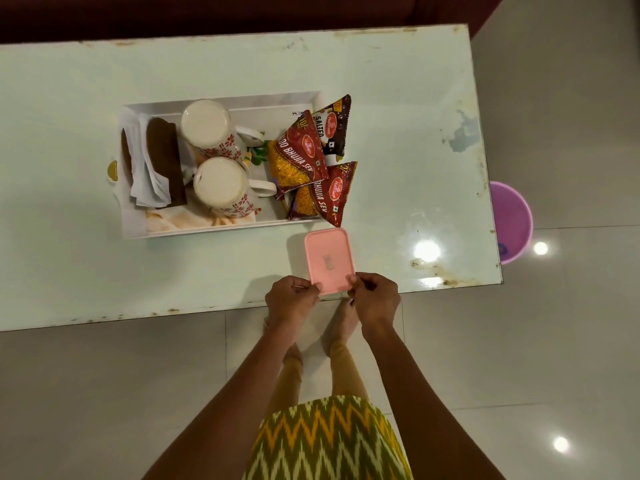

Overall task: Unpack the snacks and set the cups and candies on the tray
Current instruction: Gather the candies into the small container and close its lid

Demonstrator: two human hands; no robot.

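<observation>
A pink lidded box rests on the glass table near its front edge. My left hand pinches the box's near left corner and my right hand pinches its near right corner. Behind it stands a white tray. On the tray two white cups with red flower patterns, one at the back and one in front, stand upside down. Three red snack packets lie at the tray's right end. Brown bars with white napkins fill the left end.
The pale green glass table has worn edges, its front edge just below my hands. A purple tub sits on the floor past the table's right side. A dark red sofa runs behind the table.
</observation>
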